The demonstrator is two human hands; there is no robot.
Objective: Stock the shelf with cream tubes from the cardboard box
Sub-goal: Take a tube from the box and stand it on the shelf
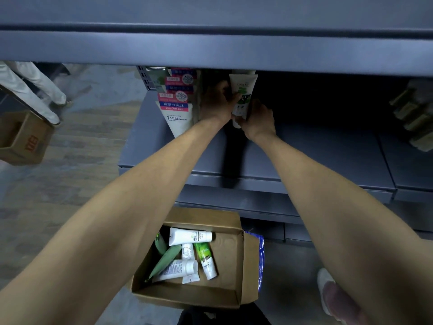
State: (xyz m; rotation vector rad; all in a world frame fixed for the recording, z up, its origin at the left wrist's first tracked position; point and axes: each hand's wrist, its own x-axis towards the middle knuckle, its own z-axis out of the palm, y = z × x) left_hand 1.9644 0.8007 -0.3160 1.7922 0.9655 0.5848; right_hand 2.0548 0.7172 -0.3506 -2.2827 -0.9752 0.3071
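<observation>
White tube [242, 95] pinched between my left hand [216, 102] and right hand [256, 120], standing near the shelf's [304, 156] left end beside stocked cleansers [179, 106]. Cardboard box [225, 273] holds roughly six more; most shelf bare.

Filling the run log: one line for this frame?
step: placing | hands: left, right hold white tube | shelf | box: tubes remain
</observation>
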